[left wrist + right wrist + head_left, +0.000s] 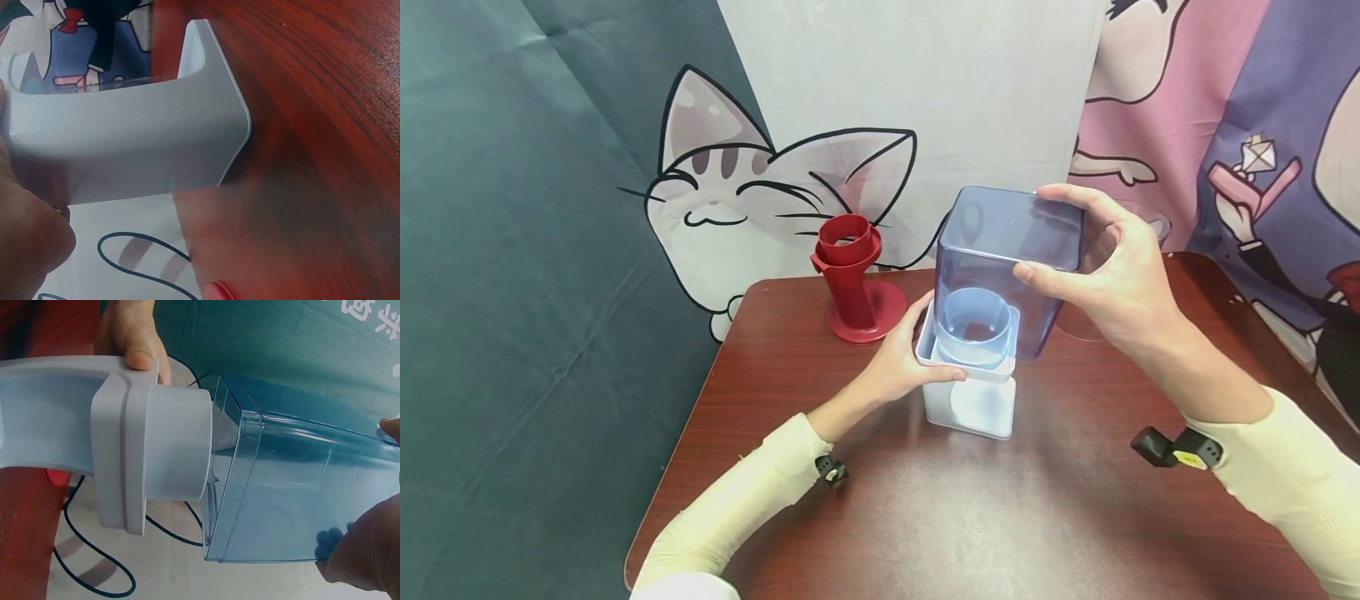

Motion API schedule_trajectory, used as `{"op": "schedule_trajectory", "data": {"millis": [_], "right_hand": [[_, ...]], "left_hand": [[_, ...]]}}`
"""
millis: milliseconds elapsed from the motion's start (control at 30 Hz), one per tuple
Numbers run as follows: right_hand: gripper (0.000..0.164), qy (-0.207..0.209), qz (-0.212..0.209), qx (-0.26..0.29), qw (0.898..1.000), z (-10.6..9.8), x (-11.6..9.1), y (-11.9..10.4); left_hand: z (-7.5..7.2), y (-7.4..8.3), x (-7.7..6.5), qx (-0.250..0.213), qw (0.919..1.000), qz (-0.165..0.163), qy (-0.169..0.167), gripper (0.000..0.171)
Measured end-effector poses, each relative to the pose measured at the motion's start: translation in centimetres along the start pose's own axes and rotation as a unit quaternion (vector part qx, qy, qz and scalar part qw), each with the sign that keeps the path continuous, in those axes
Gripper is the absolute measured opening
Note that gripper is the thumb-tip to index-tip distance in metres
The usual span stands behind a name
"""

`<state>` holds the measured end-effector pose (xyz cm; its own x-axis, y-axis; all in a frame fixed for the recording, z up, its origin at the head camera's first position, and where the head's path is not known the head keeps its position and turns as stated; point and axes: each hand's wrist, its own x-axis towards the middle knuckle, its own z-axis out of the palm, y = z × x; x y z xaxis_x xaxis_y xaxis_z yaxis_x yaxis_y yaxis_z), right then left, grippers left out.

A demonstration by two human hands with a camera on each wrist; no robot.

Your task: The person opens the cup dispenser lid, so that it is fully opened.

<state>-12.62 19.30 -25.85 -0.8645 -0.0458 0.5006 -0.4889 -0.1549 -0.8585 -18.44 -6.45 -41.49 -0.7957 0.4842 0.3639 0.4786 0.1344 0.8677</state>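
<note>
My right hand point(1123, 267) grips the closed end of a translucent blue rectangular container point(1000, 225) between thumb and fingers. Its open end faces down, tilted over a white plastic dispenser stand point(981, 404). On the stand's top is a raised round collar point(178, 444); in the right wrist view the container's rim lies right by that collar. My left hand point(895, 358) holds the square top of the stand from the left, thumb along its near edge. The left wrist view shows the stand's curved back and foot, with part of the left hand point(28, 240) at the edge.
A red plastic stand point(852, 300) with a round base and ring-shaped top is at the back left of the brown wooden table point(865, 500). Printed cloth backdrops point(925, 75) hang behind the table's far edge. Both wrists wear small black straps with cameras.
</note>
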Motion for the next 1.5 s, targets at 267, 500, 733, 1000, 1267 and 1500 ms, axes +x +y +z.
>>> {"op": "schedule_trajectory", "data": {"millis": [267, 500, 733, 1000, 1267, 1500], "right_hand": [[0.069, 0.013, -0.012, 0.006, 1.000, 0.1, 0.2, -0.1], [0.069, 0.022, -0.022, 0.011, 0.999, 0.1, 0.4, -0.1], [0.069, 0.027, -0.025, 0.001, 0.999, 0.1, 0.5, -0.1], [0.070, 0.031, -0.046, 0.022, 0.998, 0.2, 0.7, 0.0], [0.070, 0.036, -0.051, 0.029, 0.998, 0.1, 1.1, 0.4], [0.071, 0.036, -0.047, 0.033, 0.998, 0.0, 1.5, 1.3]], "left_hand": [[0.1, 0.0, -0.2, -0.003, 0.9999, -0.008, 0.011, 0.111], [-0.1, -0.1, -0.9, -0.006, 0.9995, -0.015, 0.028, 0.106], [-0.5, 0.0, -1.7, -0.013, 0.9994, -0.008, 0.030, 0.103], [-1.5, 0.5, -2.6, -0.018, 0.9994, -0.011, 0.027, 0.104], [-2.9, 0.8, -3.4, -0.021, 0.9995, -0.005, 0.025, 0.103], [-3.9, 1.2, -4.0, -0.016, 0.9997, -0.001, 0.018, 0.102]]}}
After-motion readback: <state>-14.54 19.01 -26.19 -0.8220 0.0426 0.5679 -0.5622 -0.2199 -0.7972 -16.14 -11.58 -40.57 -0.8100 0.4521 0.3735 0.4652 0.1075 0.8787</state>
